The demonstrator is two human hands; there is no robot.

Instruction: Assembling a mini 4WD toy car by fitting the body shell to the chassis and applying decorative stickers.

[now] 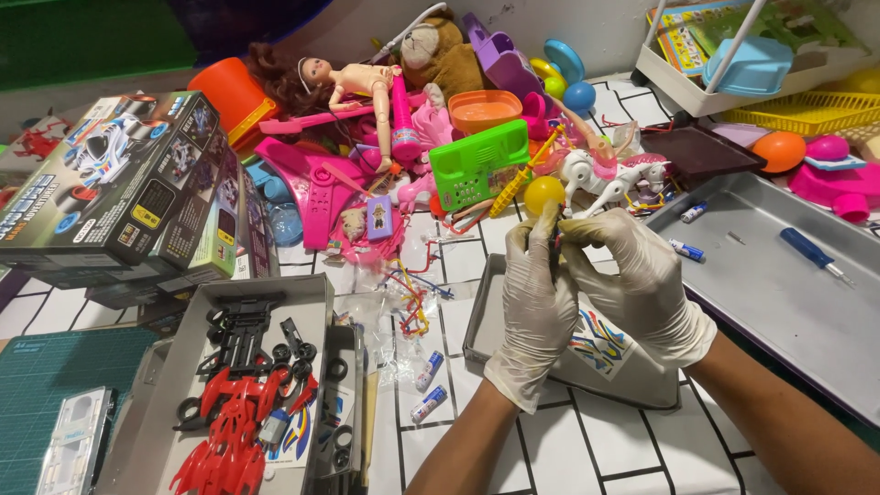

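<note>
Small dark part (555,249), mostly hidden, is being pinched between the fingertips of both gloved hands above the middle of the table (623,458); what kind of part it is cannot be told.

Head view. The left hand (534,307) is wrapping around the part from below, thumb upward, while the right hand (632,284) is closing on it from the right, apparently so that one hand steadies it as the other works on it. Both hands are being held over a shallow grey tray (481,321), which is carrying a colourful sticker sheet (600,346); anything dropped would likely be landing inside it.

At the table's right edge, a larger metal tray (779,302) is keeping a blue-handled screwdriver (811,252) and two small batteries (686,249) within easy reach. Two more batteries (429,385) are lying loose on the table left of the hands.

Toward the near left corner, an open grey box (183,385) is holding a black chassis frame (240,335), loose black wheels (298,353) and a red car body shell (229,431), grouped as one kit. Behind it, printed model-car boxes (119,183) are being stacked.

Along the far edge, a heap of toys is piling up: a doll (344,81), a brown teddy bear (440,50), a green toy phone (478,165), a yellow ball (543,192) and a white toy horse (600,179). A white basket (724,87) at the far right corner is containing a blue tub (752,64).
</note>
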